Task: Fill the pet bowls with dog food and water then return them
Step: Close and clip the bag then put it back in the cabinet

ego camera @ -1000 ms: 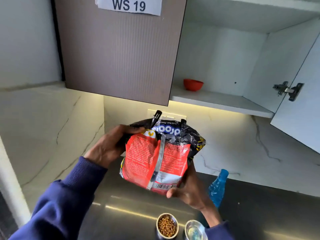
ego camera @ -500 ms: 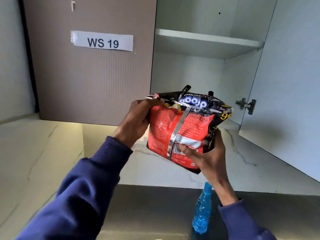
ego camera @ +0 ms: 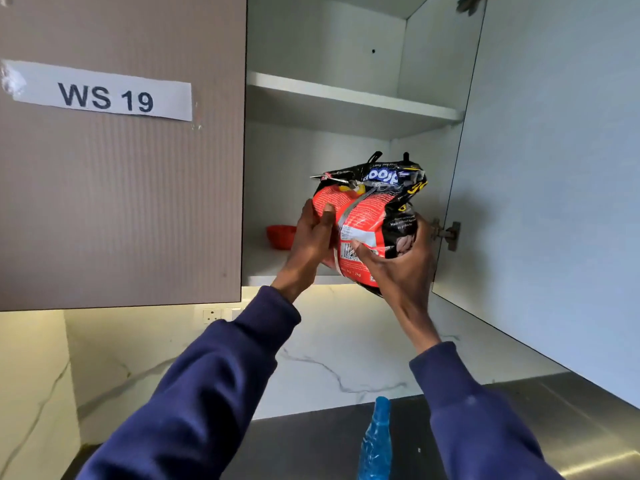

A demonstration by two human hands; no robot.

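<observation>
Bag [ego camera: 367, 223] of dog food, red and black, is held up in the open mouth of the cupboard [ego camera: 294, 161], just above the front edge of its lower shelf [ego camera: 263, 270] and not yet resting on it. The top of the bag is folded over and crumpled, seemingly clipped.

The left hand [ego camera: 311, 237] grips the bag's left flank, thumb laid on the red face. The right hand [ego camera: 398, 268] cups the lower right corner from beneath, its fingers [ego camera: 403, 242] curled round the black side panel. Both hands are clamped on the bag.

Deep in the cupboard, to the left, sits a red bowl [ego camera: 280, 235]. Below the cupboard a blue bottle [ego camera: 375, 441] stands on the steel bench [ego camera: 519, 427]. No filled pet bowls are in sight.

I'd reckon the bag is soft and slumpy, its glossy film a bit slick, with loose kibble that shifts its weight. It is best carried as it is now, one hand under the base and one steadying the side. Taking it by the folded top might let it open.
</observation>
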